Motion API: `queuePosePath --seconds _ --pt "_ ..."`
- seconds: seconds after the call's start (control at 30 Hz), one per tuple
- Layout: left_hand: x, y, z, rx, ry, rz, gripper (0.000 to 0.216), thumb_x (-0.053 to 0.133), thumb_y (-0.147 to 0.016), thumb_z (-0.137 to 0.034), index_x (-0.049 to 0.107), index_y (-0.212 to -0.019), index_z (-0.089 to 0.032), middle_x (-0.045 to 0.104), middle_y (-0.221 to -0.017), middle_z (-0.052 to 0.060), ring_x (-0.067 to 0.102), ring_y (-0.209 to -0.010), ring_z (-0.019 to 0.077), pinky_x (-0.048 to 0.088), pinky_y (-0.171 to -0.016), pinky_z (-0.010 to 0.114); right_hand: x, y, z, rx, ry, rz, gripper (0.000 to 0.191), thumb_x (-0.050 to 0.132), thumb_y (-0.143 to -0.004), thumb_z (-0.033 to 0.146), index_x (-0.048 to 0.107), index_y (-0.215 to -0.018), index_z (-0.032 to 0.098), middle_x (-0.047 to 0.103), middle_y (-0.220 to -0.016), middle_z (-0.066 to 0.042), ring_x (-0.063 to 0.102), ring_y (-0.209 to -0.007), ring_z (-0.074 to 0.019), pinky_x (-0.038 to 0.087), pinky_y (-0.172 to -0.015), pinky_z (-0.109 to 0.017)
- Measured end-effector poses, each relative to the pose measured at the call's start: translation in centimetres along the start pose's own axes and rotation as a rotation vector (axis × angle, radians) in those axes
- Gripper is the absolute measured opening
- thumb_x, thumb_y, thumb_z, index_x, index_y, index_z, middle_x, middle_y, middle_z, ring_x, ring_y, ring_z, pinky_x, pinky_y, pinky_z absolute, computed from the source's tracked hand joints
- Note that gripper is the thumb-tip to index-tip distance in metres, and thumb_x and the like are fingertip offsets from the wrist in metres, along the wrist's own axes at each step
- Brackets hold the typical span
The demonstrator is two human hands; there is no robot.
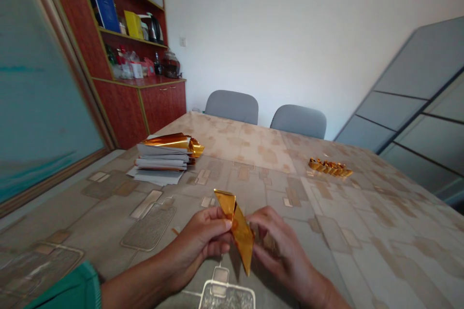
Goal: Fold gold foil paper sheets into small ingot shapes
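Note:
A piece of folded gold foil paper is held up in front of me, a slanted strip with pointed ends and a fold near its top. My left hand pinches its left side, the thumb lying on the front face. My right hand is curved at the right edge, index finger and thumb against the paper and the other fingers partly hidden. Beyond my left hand, a stack of paper sheets lies on the table, with shiny gold foil on top. Farther right stands a row of small folded gold pieces.
A patterned cloth covers the table. Two grey chairs stand at its far side by the white wall. A red-brown cabinet with bottles, a kettle and folders is at the left. Grey panelled doors stand to the right.

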State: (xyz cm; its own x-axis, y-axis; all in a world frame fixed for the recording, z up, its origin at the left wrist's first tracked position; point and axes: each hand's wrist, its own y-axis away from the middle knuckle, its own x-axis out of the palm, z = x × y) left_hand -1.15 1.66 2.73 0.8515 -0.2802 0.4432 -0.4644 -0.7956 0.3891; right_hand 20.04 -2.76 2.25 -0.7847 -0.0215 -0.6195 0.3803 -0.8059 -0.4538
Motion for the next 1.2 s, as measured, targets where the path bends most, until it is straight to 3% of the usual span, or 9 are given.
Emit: queuePosePath --seconds 0.1,0.23,0.43,0.67,0.83,0.93,1.03,1.2 --pt "0.1 0.2 0.1 0.003 0.072 -0.002 0.041 0.090 -0.059 -0.030 0.065 -0.088 -0.015 0.067 -0.079 0.000 0.061 -0.064 0.0091 0.051 -0.059 0.018 0.5 0.0 0.1 -0.062 0.026 0.109 0.027 0.058 -0.101 0.022 0.062 -0.127 0.030 0.060 -0.098 -0.003 0.059 -0.087 -0.0179 0.049 -0.073 -0.028" --pt "0.4 0.5 0.3 -0.003 0.030 0.011 0.034 0.085 -0.063 -0.025 0.066 -0.088 -0.014 0.066 -0.080 0.000 0.062 -0.067 0.0095 0.052 -0.060 0.019 0.5 0.0 -0.3 -0.111 -0.013 0.040 0.021 0.060 -0.103 0.030 0.068 -0.122 0.033 0.061 -0.092 -0.002 0.061 -0.083 -0.0163 0.048 -0.070 -0.026" --pt "0.8 0.7 0.5 -0.010 -0.004 -0.020 0.034 0.083 -0.062 -0.023 0.063 -0.089 -0.014 0.066 -0.075 -0.002 0.062 -0.064 0.0088 0.054 -0.059 0.019 0.0 0.1 -0.7 -0.134 -0.086 0.058 0.025 0.066 -0.099 0.032 0.069 -0.124 0.032 0.067 -0.097 -0.003 0.064 -0.087 -0.0167 0.051 -0.074 -0.028" --pt "0.7 0.4 0.6 -0.017 -0.004 0.008 0.046 0.092 -0.059 -0.033 0.066 -0.092 -0.014 0.065 -0.067 -0.004 0.059 -0.056 0.0071 0.053 -0.056 0.018 -0.5 -0.2 -0.8 -0.207 -0.015 0.024 0.021 0.065 -0.100 0.029 0.073 -0.119 0.032 0.070 -0.088 -0.002 0.062 -0.081 -0.0163 0.048 -0.071 -0.029" --pt "0.4 0.2 0.8 0.020 -0.048 0.046 0.047 0.093 -0.062 -0.043 0.071 -0.089 -0.012 0.068 -0.073 0.000 0.060 -0.061 0.0070 0.052 -0.058 0.017 -0.6 -0.2 -0.3 -0.088 -0.098 0.108 0.025 0.063 -0.100 0.039 0.074 -0.121 0.032 0.071 -0.098 -0.006 0.064 -0.092 -0.0191 0.050 -0.078 -0.032" --pt "0.4 0.2 1.1 0.033 -0.086 0.048 0.049 0.094 -0.061 -0.046 0.071 -0.088 -0.012 0.069 -0.071 0.001 0.062 -0.061 0.0086 0.050 -0.056 0.016 0.4 -0.2 -0.2 0.080 -0.212 -0.011 0.024 0.063 -0.099 0.044 0.079 -0.096 0.026 0.067 -0.086 -0.004 0.063 -0.080 -0.0175 0.048 -0.069 -0.029" --pt "0.5 0.2 1.3 0.046 -0.127 0.037 0.053 0.092 -0.061 -0.049 0.072 -0.093 -0.012 0.075 -0.078 0.005 0.069 -0.071 0.0153 0.050 -0.055 0.018 1.6 -0.2 -0.3 0.216 -0.295 -0.180 0.034 0.067 -0.095 0.046 0.068 -0.073 0.021 0.060 -0.071 0.000 0.055 -0.064 -0.0144 0.041 -0.059 -0.026" --pt "0.8 0.5 1.3 0.064 -0.179 0.046 0.053 0.090 -0.062 -0.050 0.072 -0.094 -0.013 0.077 -0.082 0.009 0.074 -0.080 0.0230 0.051 -0.056 0.021 2.1 -0.4 -0.1 0.290 -0.269 -0.201 0.037 0.065 -0.094 0.047 0.062 -0.069 0.020 0.058 -0.067 0.001 0.052 -0.062 -0.0146 0.038 -0.057 -0.026"
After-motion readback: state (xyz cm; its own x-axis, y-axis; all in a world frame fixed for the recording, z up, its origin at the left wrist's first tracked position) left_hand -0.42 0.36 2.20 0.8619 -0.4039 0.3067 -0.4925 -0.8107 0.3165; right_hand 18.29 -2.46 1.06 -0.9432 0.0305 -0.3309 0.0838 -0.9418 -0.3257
